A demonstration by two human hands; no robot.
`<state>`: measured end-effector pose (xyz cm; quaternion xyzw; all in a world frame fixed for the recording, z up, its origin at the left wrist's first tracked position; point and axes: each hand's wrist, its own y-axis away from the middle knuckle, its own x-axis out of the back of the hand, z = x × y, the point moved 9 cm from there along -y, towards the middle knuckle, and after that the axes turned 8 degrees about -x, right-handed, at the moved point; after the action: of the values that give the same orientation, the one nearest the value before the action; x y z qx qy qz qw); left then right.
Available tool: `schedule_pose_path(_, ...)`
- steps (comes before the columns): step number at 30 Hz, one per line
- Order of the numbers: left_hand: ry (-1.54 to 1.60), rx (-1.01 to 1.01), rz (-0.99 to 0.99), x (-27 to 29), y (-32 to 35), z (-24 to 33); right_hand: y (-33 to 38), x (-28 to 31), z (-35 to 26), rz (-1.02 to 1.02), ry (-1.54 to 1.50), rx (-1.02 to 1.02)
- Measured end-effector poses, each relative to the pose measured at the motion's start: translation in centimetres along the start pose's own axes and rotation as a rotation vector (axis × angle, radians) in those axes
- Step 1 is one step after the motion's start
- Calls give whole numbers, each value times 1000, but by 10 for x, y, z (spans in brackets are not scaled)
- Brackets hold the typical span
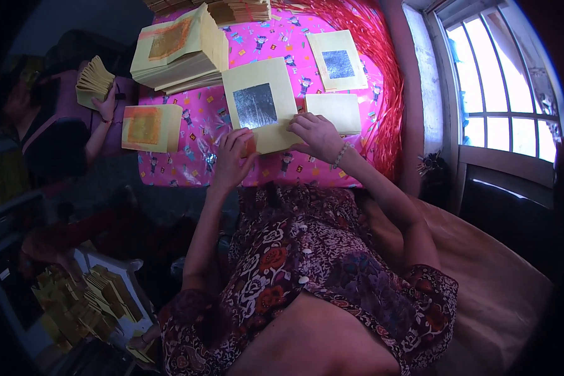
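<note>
A yellow sheet of joss paper with a silver foil square (pixel 255 105) lies tilted before me on the pink table. My left hand (pixel 233 156) has its fingers on the lower left corner, where a bit of orange shows beside the fingertips. With bent fingers, my right hand (pixel 319 136) grips the lower right edge. Whether there is one sheet or several under my fingers I cannot tell. Just right of it lies a plain pale yellow stack (pixel 338 113), partly behind my right hand. Farther back is another silver-foiled joss paper pile (pixel 338 64).
A tall joss paper stack (pixel 188 62) stands back left, a smaller orange-marked stack (pixel 149 128) near the left edge. Red plastic strands (pixel 388 94) run along the table's right side. At left, another person's hand (pixel 106 103) holds fanned papers (pixel 94 81). A barred window (pixel 501 81) is at right.
</note>
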<state>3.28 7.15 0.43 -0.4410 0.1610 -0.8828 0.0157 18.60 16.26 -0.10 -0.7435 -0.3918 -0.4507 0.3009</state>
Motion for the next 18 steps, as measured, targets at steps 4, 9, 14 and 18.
schedule_pose_path(4, -18, -23, -18, 0, -2, -2, -1, 1, -1, 10, 4, -1)
schedule_pose_path(9, -55, -58, -40, 3, -4, 0, -3, -3, -3, -5, 35, 0)
schedule_pose_path(14, -150, -75, -70, -1, -7, 4, -2, -5, -9, 47, 74, 24)
schedule_pose_path(18, -182, -79, -60, -2, -5, 5, -2, -10, -12, 39, 162, 69)
